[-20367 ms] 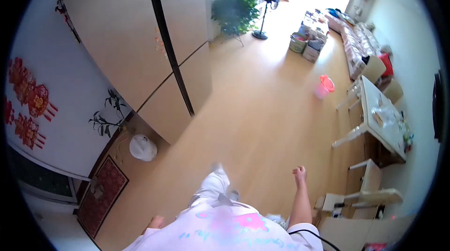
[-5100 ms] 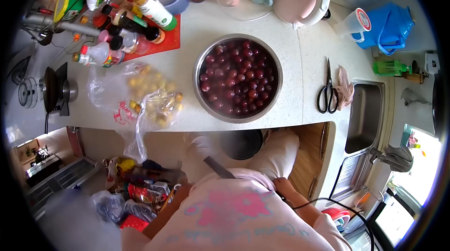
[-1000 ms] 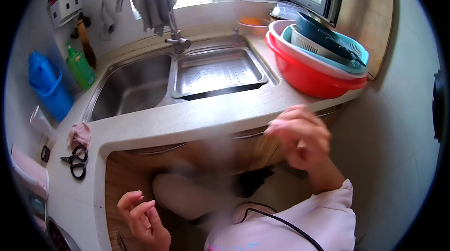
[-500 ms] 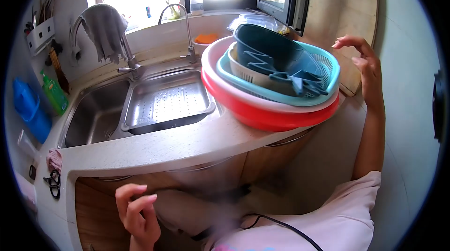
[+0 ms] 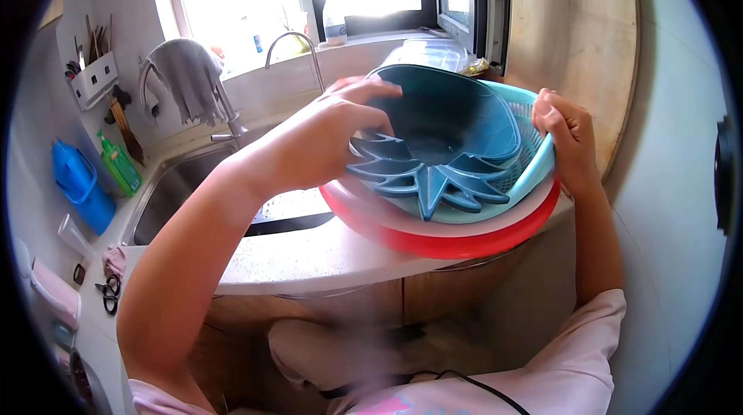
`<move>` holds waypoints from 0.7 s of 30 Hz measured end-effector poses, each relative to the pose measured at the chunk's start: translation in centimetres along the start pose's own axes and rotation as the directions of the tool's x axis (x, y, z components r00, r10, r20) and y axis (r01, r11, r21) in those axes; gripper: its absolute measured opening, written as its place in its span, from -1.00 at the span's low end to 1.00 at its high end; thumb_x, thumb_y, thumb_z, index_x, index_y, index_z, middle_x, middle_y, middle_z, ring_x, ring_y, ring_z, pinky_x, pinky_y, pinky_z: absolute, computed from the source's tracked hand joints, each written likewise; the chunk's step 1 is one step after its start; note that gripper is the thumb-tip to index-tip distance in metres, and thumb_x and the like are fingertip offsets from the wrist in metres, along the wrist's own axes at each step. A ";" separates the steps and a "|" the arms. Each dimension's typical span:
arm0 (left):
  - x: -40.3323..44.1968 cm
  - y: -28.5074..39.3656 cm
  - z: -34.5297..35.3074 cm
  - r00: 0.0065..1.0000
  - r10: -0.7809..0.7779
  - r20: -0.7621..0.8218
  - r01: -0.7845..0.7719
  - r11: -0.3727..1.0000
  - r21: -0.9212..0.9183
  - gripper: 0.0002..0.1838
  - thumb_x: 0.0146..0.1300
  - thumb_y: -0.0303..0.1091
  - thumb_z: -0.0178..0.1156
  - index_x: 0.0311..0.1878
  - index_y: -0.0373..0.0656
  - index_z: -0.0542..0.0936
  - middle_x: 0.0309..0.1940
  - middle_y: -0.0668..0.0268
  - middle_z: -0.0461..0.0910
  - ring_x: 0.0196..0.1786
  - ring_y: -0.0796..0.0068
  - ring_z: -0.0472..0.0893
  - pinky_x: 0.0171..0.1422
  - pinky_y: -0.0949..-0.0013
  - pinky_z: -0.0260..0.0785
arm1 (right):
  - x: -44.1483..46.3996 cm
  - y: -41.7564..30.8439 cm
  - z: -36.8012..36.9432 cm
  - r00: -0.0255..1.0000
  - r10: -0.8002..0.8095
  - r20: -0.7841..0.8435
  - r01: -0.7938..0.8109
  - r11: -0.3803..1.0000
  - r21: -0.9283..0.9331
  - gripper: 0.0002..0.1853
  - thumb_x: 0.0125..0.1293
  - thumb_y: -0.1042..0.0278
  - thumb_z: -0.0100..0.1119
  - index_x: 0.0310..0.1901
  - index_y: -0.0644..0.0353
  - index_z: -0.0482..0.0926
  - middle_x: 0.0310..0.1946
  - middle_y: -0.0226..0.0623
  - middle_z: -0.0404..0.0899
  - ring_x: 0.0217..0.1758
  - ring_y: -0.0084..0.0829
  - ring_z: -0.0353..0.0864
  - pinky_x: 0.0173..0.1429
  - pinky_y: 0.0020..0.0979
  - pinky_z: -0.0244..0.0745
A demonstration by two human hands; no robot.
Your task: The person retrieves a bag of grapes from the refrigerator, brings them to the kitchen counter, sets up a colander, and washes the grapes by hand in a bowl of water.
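My left hand reaches across to the stack of basins, its fingers curled at the left edge of a dark teal pineapple-shaped bowl. The bowl's pointed leaf end faces me. It rests tilted inside a light turquoise colander basket. On the right, my right hand is closed around the rim of that basket. Beneath sit a pale pink basin and a red basin, on the counter's front edge.
Left of the stack is a steel sink, partly behind my forearm. A grey cloth drapes over the faucet. Scissors, a blue jug and a green soap bottle stand or lie along the left counter. An open window is behind.
My left hand has risen from below the counter to the bowl. My right hand has come down onto the basket's rim. The bowl has turned, bringing its leaves toward me.
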State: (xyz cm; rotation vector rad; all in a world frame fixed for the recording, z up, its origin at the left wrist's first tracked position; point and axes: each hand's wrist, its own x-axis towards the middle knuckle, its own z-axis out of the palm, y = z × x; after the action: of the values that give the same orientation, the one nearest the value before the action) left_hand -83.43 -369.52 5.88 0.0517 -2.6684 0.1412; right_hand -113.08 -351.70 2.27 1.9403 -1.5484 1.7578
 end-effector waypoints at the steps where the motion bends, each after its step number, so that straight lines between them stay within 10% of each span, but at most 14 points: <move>1: 0.4 0.4 -0.4 0.993 -0.102 0.066 0.108 0.989 -0.097 -0.57 0.09 -0.63 0.44 0.08 -0.20 0.69 0.22 0.11 0.58 0.32 0.11 0.52 0.44 0.16 0.41 | 0.0 -0.1 0.1 0.999 0.010 -0.040 -0.009 1.000 0.024 -0.65 0.48 0.32 0.02 -0.51 0.23 0.38 -0.53 -0.46 0.29 -0.38 -0.59 0.26 -0.21 -0.46 0.20; 3: 1.0 1.4 -1.0 0.935 -0.284 0.214 0.335 0.904 -0.265 -0.67 0.05 -0.67 0.42 -0.06 -0.28 0.72 0.00 0.14 0.70 0.09 0.19 0.66 0.30 0.26 0.50 | 0.5 0.8 0.0 0.990 -0.061 -0.129 0.071 0.994 0.077 -0.65 0.48 0.35 -0.02 -0.52 0.22 0.36 -0.53 -0.44 0.28 -0.38 -0.58 0.26 -0.22 -0.44 0.20; 4: 1.1 1.6 -1.1 0.980 -0.169 0.101 0.190 0.949 -0.252 -0.74 0.16 -0.57 0.44 -0.06 -0.30 0.71 -0.27 0.23 0.73 -0.22 0.35 0.64 0.06 0.28 0.54 | 1.0 1.4 -0.1 0.974 -0.138 -0.178 0.157 0.982 0.102 -0.65 0.48 0.36 -0.04 -0.53 0.23 0.34 -0.53 -0.42 0.28 -0.38 -0.58 0.26 -0.22 -0.44 0.19; 9: -0.1 1.5 -3.5 0.958 -0.285 -0.025 0.232 0.827 -0.512 -0.81 0.41 -0.32 0.35 -0.02 -0.19 0.72 -0.29 0.35 0.70 -0.25 0.58 0.58 -0.08 0.36 0.45 | 2.0 0.9 0.1 0.846 -0.403 -0.350 0.448 0.892 0.057 -0.64 0.46 0.34 -0.17 -0.55 0.22 0.29 -0.53 -0.32 0.27 -0.37 -0.44 0.25 -0.17 -0.37 0.21; 14: -1.3 1.8 -7.3 0.805 -0.559 -0.200 0.492 0.816 -0.303 -0.57 0.32 -0.15 0.45 0.10 -0.26 0.65 0.13 0.29 0.65 0.14 0.50 0.63 0.21 0.32 0.55 | 3.1 0.7 -2.6 0.737 -0.605 -0.300 0.602 0.790 -0.113 -0.65 0.41 0.20 -0.25 -0.52 0.19 0.27 -0.55 -0.22 0.33 -0.35 -0.31 0.28 -0.09 -0.21 0.27; 17: -2.8 -0.4 -7.5 0.785 -0.552 -0.283 0.336 0.762 -0.554 -0.52 0.32 -0.12 0.45 0.14 -0.27 0.62 0.13 0.29 0.65 0.15 0.50 0.63 0.20 0.33 0.54 | 3.7 -0.2 -3.3 0.605 -0.750 -0.269 0.666 0.661 -0.346 -0.66 0.41 0.23 -0.28 -0.51 0.19 0.27 -0.56 -0.21 0.31 -0.36 -0.30 0.30 -0.09 -0.17 0.29; 21: -3.6 0.2 -7.4 0.767 -0.532 -0.359 0.452 0.845 -0.286 -0.54 0.34 -0.13 0.43 0.13 -0.27 0.62 -0.04 0.26 0.72 0.04 0.48 0.68 0.22 0.27 0.56 | 3.4 -2.2 -4.6 0.398 -0.912 -0.102 0.632 0.353 -0.690 -0.66 0.42 0.30 -0.32 -0.50 0.23 0.30 -0.59 -0.16 0.35 -0.48 -0.24 0.36 -0.22 -0.12 0.37</move>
State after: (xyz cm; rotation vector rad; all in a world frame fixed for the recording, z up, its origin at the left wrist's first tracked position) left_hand -76.94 -368.46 10.79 0.5957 -2.1267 -0.2429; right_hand -115.33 -349.68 7.65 1.3624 -0.5486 1.0047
